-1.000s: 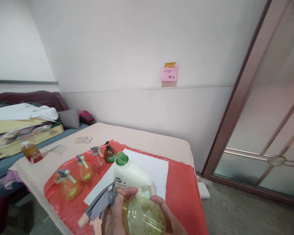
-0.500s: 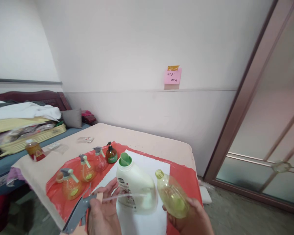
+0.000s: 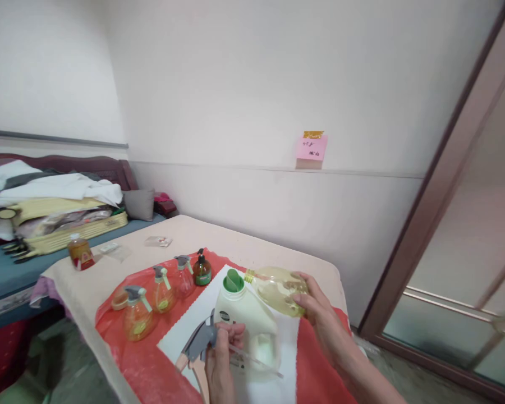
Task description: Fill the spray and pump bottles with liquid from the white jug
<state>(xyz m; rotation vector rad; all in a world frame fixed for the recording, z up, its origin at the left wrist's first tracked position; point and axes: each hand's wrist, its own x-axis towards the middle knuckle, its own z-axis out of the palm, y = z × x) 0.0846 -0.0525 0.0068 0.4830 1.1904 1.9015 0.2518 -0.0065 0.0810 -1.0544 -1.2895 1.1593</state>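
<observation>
My right hand (image 3: 315, 300) is wrapped around a clear yellow spray bottle (image 3: 273, 286) without its top. The bottle lies tilted nearly level in the air, its threaded neck close to the green mouth of a white detergent jug (image 3: 252, 311); whether they touch I cannot tell. In my left hand (image 3: 224, 356) is a grey and pink trigger spray head (image 3: 201, 338), its clear thin tube pointing right across the jug's front. The jug stands upright on a white sheet (image 3: 287, 359) laid over red plastic.
Several spray bottles (image 3: 138, 320) and a brown pump bottle (image 3: 202, 271) stand on the red plastic (image 3: 126, 365), left of the jug. A bottle of amber liquid (image 3: 79, 252) is at the table's left edge. A pink note (image 3: 311, 147) hangs on the wall.
My right hand has raised the yellow bottle and tipped its neck left towards the jug's mouth. My left hand, with the spray head, has moved right in front of the jug. The view has shifted.
</observation>
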